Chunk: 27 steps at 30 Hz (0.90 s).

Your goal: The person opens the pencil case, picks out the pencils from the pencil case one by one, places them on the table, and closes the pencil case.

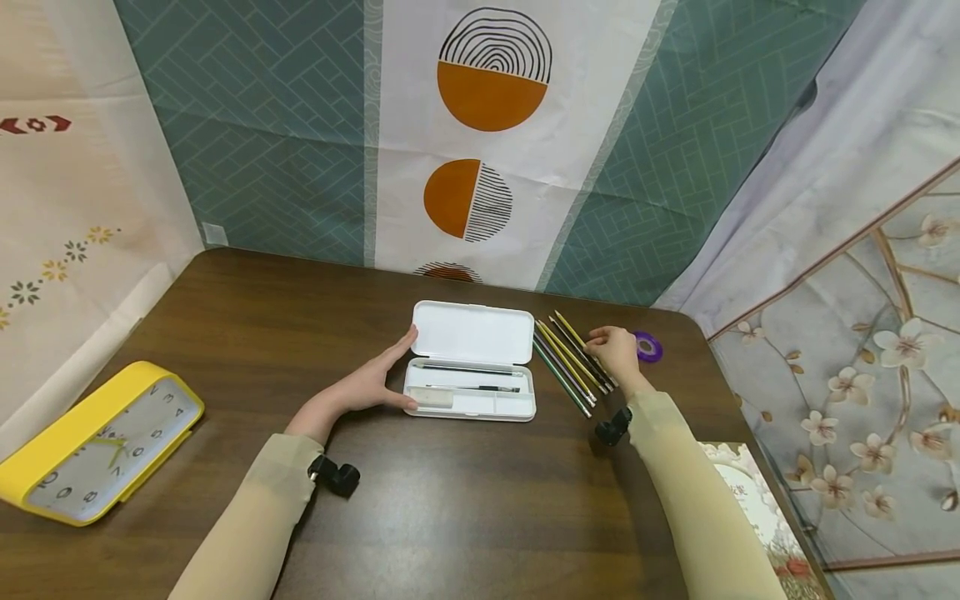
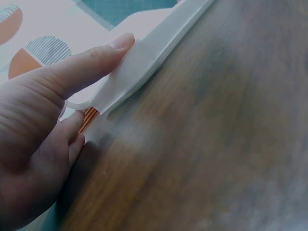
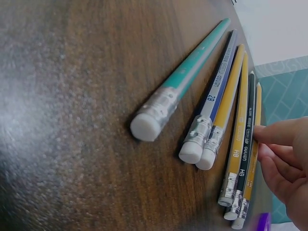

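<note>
A white pencil case (image 1: 474, 332) lies with its lid folded back in the head view. In its tray are a dark pencil (image 1: 468, 369), a second slim writing tool (image 1: 480, 388) and a whitish eraser (image 1: 432, 397). My left hand (image 1: 367, 385) spans the case's left end, thumb (image 2: 98, 60) on the front corner and fingers by the lid. Right of the case, several pencils lie side by side: green (image 3: 192, 72), blue-and-white (image 3: 216, 91), yellow and black (image 3: 248, 144). At the far-right yellow pencil (image 3: 259, 103), the thumb and fingertips of my right hand (image 1: 617, 354) pinch its shaft.
A purple ring-shaped roll (image 1: 648, 347) sits just beyond my right hand. A yellow clock (image 1: 105, 442) stands at the table's left, and a floral-printed booklet (image 1: 757, 500) lies at the right edge. Patterned cloth (image 1: 262, 150) hangs behind the table (image 1: 450, 517).
</note>
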Each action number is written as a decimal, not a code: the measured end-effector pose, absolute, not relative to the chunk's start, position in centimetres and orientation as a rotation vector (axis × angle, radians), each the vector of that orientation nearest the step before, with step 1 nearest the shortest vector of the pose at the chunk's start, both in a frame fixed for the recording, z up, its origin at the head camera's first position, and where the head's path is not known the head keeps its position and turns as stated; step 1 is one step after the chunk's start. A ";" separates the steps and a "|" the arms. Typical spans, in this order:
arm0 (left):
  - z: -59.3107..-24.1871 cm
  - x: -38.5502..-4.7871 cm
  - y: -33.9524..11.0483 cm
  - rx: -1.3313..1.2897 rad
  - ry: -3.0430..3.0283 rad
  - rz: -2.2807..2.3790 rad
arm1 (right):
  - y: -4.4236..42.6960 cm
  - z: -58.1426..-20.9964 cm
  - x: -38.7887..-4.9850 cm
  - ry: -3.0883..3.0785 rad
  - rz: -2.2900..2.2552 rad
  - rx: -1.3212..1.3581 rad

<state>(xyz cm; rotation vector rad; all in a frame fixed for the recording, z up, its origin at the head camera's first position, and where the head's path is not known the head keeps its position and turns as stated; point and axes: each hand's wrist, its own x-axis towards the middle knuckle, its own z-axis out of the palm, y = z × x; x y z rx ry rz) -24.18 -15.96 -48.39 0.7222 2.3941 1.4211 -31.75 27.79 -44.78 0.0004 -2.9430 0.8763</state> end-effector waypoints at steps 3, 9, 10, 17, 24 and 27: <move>-48.4 -24.2 -16.0 0.725 2.396 1.423 | 27.9 -44.9 -31.9 -2.948 0.876 0.011; -48.4 -24.2 -16.0 0.724 2.390 1.424 | 27.9 -45.0 -31.9 -2.959 0.882 0.002; -48.4 -24.2 -16.0 0.723 2.389 1.425 | 28.0 -45.0 -31.9 -2.960 0.883 -0.001; -48.4 -24.3 -16.0 0.718 2.393 1.418 | 28.0 -45.1 -32.0 -2.959 0.886 -0.012; -48.4 -24.3 -15.9 0.720 2.402 1.410 | 28.0 -45.1 -32.0 -2.956 0.887 -0.013; -48.4 -24.2 -16.0 0.721 2.399 1.412 | 28.0 -44.9 -32.1 -2.923 0.896 -0.006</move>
